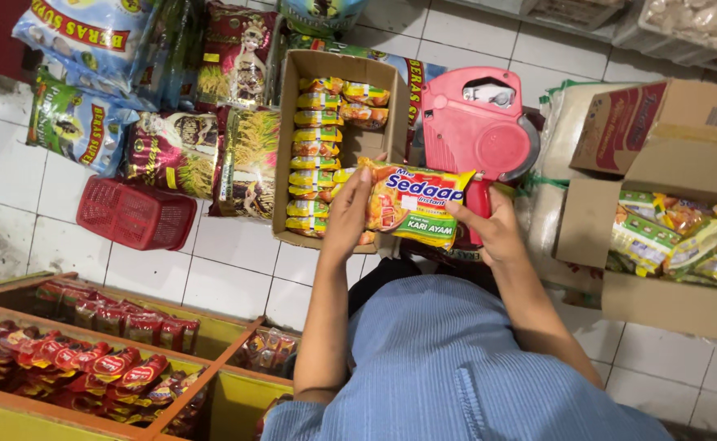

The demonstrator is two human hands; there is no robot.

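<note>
Floor: white tiles (236, 282) cover the ground of what looks like a small shop, seen from above.
Landmark: an open cardboard box (338, 67) stands on the floor, filled with a column of yellow noodle packs.
Noodle packet: one yellow and green packet (411, 202) is held in the air, just over the near right corner of the box, lying almost flat with its printed face up.
Left hand: the left hand (349, 211) is closed on the left end of the packet, the fingers behind it and the thumb on the front.
Right hand: the right hand (497, 229) pinches the right end of the packet; it seems also to hold the handle of a red price labeller (473, 131), but the grip is partly hidden, so I cannot tell for sure.
Labeller: its round red body sits just right of the box, behind the packet.
Left of the box: rice bags (175, 151) lie in a pile, and a red plastic basket (136, 214) rests near them.
Right of the box, well apart: a second cardboard box (669, 302) holds green and yellow packets.
Near side of the box: a wooden tray (211, 359) carries red packets in rows.
Person: a blue striped shirt (448, 367) fills the lower middle.
</note>
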